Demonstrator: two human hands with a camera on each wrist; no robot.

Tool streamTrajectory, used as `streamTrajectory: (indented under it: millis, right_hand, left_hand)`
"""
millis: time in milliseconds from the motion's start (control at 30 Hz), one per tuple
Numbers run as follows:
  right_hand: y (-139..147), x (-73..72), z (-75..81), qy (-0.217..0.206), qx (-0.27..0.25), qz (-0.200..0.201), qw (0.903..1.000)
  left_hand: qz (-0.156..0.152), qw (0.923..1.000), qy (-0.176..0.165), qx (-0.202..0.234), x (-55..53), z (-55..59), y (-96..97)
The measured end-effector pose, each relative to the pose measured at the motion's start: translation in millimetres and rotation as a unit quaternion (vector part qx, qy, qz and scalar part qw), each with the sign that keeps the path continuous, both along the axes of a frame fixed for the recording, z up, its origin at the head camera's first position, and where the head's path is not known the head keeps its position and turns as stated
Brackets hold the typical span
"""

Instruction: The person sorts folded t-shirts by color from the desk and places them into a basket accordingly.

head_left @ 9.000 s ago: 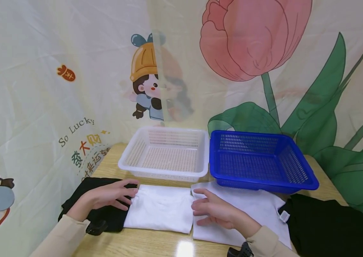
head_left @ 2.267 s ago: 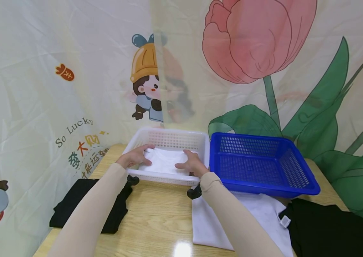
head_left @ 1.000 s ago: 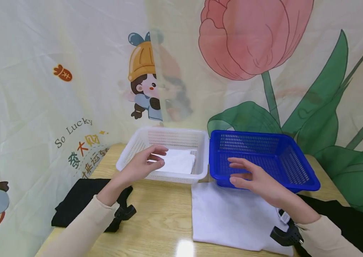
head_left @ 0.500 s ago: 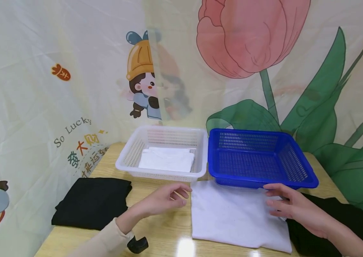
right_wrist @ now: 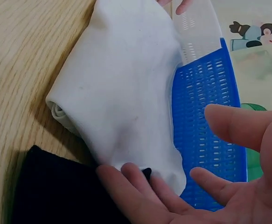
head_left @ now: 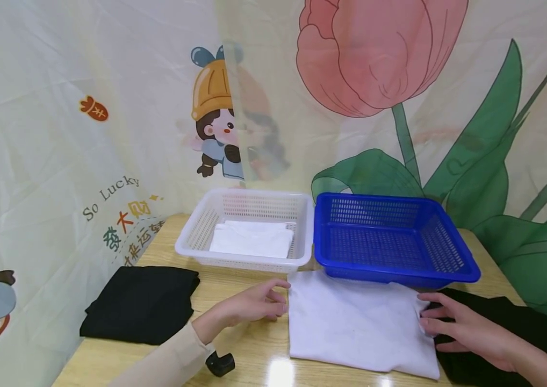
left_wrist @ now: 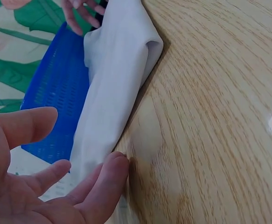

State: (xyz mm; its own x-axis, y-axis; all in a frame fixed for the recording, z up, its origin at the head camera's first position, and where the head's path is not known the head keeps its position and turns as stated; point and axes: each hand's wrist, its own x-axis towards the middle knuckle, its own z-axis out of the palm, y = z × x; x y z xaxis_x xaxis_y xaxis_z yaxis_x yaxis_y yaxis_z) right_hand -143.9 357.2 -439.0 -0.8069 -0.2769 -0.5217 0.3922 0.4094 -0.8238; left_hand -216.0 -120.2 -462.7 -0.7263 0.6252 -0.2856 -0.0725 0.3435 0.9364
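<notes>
A folded white garment [head_left: 355,322] lies flat on the wooden table in front of the blue basket, whose front rim overlaps its back edge. My left hand [head_left: 249,306] is at its left edge, fingers loosely bent and apart from the thumb. At its right edge is my right hand [head_left: 472,328], fingers spread, with the fingertips at the cloth's side in the right wrist view, where the garment [right_wrist: 126,84] shows a rolled fold. Neither hand grips the cloth. A second folded white garment [head_left: 251,239] lies inside the white basket [head_left: 244,263].
The blue basket [head_left: 389,271] stands right of the white one at the back of the table. A folded black garment [head_left: 140,303] lies at the left; another black garment [head_left: 501,306] lies at the right, partly behind my right hand. A printed curtain hangs behind.
The smaller white garment went from the table into the white basket, and both hands let go. They have since come back and down to either side of the larger white garment.
</notes>
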Motion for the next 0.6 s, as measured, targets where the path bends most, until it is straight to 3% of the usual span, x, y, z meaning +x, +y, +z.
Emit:
streamTrajectory:
  millis: [300,467,600]
  right_hand:
    - [-14.0,-3.3,-3.1,-0.005,0.003,0.024,0.9997]
    - [-26.3,-4.6,-10.6,-0.011,-0.046,0.053,0.9975]
    - [-32.0,-4.3,-14.8,-0.012,-0.062,0.042,0.9971]
  left_hand:
    - [0.005,0.9994,-0.027,0.02,-1.2,1.8,-1.7]
    - [0.018,0.999,-0.038,0.016,-2.1,1.4,-5.9]
    - [0.025,0.999,-0.036,-0.002,-1.9,3.2,-11.3]
